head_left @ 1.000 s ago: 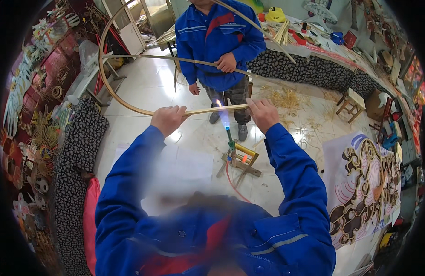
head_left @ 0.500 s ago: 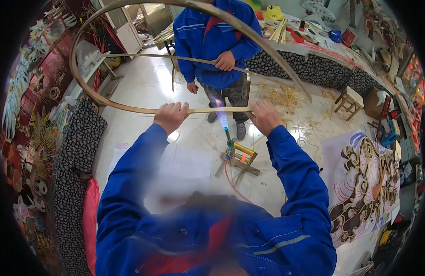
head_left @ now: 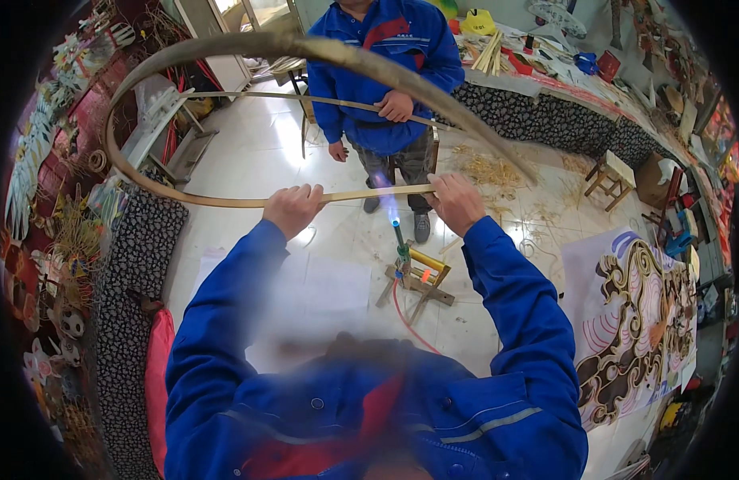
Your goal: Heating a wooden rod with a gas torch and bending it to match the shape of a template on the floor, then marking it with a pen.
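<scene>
A long bamboo strip [head_left: 357,194] curves in a big loop out to the left and back over the top of the view. My left hand [head_left: 292,210] is closed around it, left of centre. Near one end, my right hand [head_left: 456,200] pinches the same strip, fingers over its top. The stretch between my hands is pale and nearly straight. Just below it, a gas torch [head_left: 399,236] points upward, and its blue-violet flame [head_left: 385,194] reaches this stretch. The torch is fixed to a small wooden stand [head_left: 421,292], with a red hose running from it.
Facing me stands a person in a blue jacket [head_left: 369,88], one hand on another thin strip [head_left: 289,98]. Shavings [head_left: 497,172] and a small stool [head_left: 609,180] lie beyond my right hand. A patterned sheet [head_left: 625,320] is at right; cloth-covered tables [head_left: 141,320] line the sides.
The loop of the bamboo strip has swung: its left bend is farther left and its upper arc sits lower and looks thicker. Both hands keep their grip over the flame.
</scene>
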`<state>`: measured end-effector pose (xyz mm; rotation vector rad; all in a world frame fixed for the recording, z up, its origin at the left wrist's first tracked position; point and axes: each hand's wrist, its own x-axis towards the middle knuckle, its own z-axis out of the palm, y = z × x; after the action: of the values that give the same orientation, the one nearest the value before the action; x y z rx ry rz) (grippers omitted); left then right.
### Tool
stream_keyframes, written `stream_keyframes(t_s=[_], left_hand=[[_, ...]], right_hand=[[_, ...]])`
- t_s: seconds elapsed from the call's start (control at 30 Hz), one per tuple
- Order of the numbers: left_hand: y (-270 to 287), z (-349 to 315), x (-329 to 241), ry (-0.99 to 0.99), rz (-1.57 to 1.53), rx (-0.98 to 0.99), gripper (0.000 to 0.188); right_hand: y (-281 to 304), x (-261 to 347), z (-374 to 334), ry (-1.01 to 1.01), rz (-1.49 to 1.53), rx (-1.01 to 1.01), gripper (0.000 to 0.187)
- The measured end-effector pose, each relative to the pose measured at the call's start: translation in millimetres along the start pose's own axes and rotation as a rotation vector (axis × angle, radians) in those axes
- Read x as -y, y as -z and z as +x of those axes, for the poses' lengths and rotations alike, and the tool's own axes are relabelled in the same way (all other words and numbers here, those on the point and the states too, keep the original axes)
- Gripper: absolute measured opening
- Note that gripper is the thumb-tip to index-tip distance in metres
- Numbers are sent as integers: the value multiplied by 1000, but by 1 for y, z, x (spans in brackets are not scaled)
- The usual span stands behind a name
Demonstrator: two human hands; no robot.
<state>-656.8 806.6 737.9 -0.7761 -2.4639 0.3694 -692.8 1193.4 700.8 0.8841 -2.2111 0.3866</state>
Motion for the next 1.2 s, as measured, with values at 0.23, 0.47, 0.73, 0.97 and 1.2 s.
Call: stream_keyframes(t_s=[0.23, 0.47, 0.73, 0.97, 1.2], left_hand=[[-8, 28, -24, -59, -36, -64, 26], [3, 41, -14, -77, -61, 116, 28], [28, 20, 27, -58, -1, 287, 37], [56, 21, 38, 35, -111, 511, 46], [52, 43, 14, 42, -231, 540, 49]], right_hand=[[24, -20, -21, -76, -30, 47, 37], [16, -17, -25, -100, -83, 41, 33], [-13, 14, 2, -50, 25, 25, 25], [-10, 17, 16, -51, 130, 95, 22], [8, -5, 1, -131, 123, 86, 24]])
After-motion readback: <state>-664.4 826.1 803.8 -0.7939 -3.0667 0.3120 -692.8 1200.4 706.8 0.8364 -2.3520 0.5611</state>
